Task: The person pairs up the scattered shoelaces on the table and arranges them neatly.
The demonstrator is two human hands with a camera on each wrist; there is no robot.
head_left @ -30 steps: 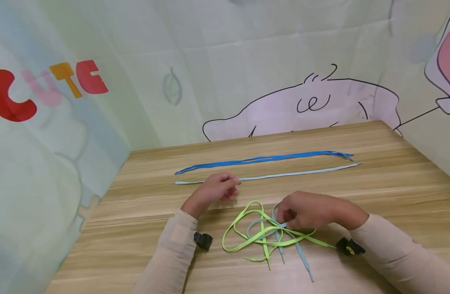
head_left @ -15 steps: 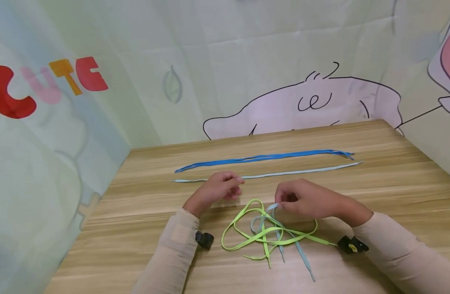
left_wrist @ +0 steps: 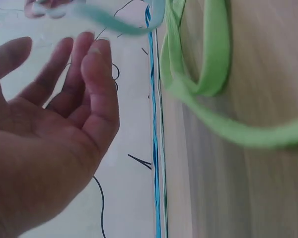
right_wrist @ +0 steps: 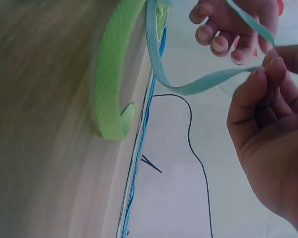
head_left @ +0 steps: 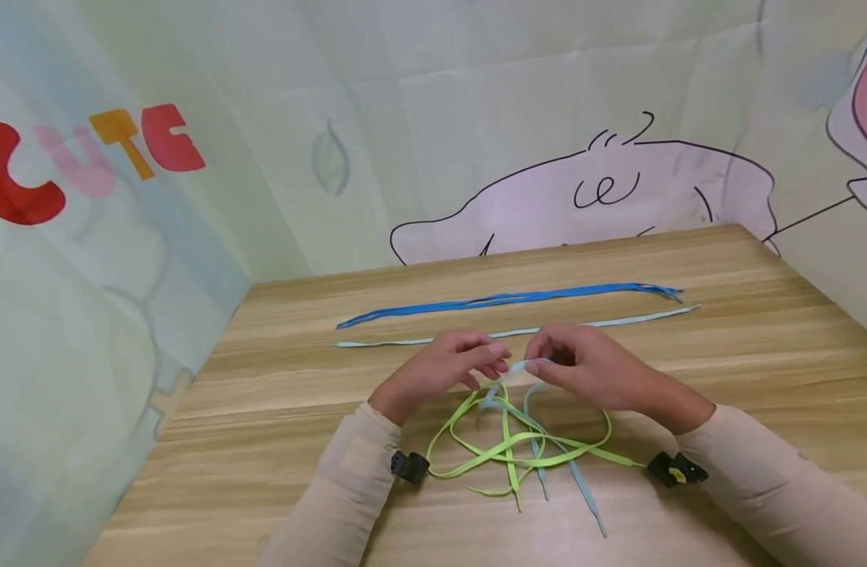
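My right hand point(head_left: 594, 368) pinches a light blue shoelace point(right_wrist: 203, 83) between thumb and forefinger, lifting part of it above the table. The rest of that lace hangs down into a tangle with a neon green shoelace point(head_left: 476, 455), its tipped ends lying toward the front. Close by on the left, my left hand point(head_left: 443, 368) hovers with fingers apart and loosely bent. In the left wrist view the palm and fingers of the left hand point(left_wrist: 64, 109) hold nothing, and the lifted lace passes just beyond the fingertips.
Behind the hands a second light blue lace point(head_left: 628, 320) lies stretched across the wooden table point(head_left: 277, 441). Farther back is a bundle of darker blue laces point(head_left: 518, 298), roughly parallel to it. A printed cloth backdrop point(head_left: 298, 94) rises behind the table's far edge.
My right hand has risen from the tangle and moved away from me, pulling up the light blue lace. My left hand has shifted right, closer to it.
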